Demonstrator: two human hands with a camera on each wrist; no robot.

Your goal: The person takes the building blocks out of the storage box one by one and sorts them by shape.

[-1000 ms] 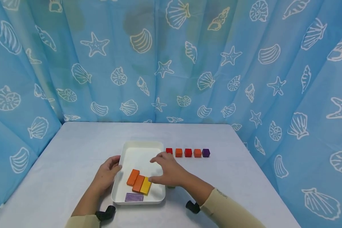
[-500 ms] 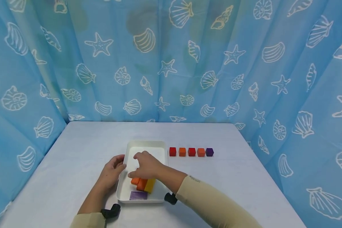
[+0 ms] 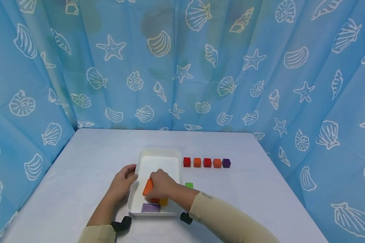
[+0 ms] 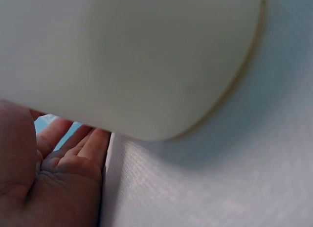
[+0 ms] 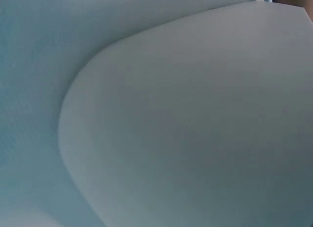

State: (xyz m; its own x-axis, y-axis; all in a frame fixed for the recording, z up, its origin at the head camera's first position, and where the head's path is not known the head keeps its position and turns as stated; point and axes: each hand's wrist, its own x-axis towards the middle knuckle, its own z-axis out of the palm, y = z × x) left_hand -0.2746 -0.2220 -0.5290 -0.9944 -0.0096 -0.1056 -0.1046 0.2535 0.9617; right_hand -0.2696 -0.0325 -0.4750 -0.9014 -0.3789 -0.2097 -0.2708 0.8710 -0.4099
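Observation:
In the head view, a white tray (image 3: 176, 162) lies on the table. My left hand (image 3: 123, 182) holds its left side, thumb at the rim; the left wrist view shows this hand's fingers (image 4: 90, 148) against the tray wall. Over the tray, my right hand (image 3: 162, 185) has thumb and fingers closed about orange rectangular blocks, seeming to pinch one. One orange block (image 3: 147, 187) shows left of the fingers, with part of another by the thumb. A yellow block (image 3: 163, 202) is partly covered by the hand. A purple block (image 3: 150, 208) lies along the tray's near end.
Right of the tray stands a row of cubes: a red cube (image 3: 187, 162), an orange cube (image 3: 197, 162), then another red, another orange and a purple cube (image 3: 226, 163). A green block (image 3: 189, 185) shows behind the right forearm. A shell-patterned curtain (image 3: 182, 67) hangs behind the table.
My right hand has moved left over the tray, then down onto the orange blocks, its fingers closing. The green block has come back into view. My left hand stays at the tray's side.

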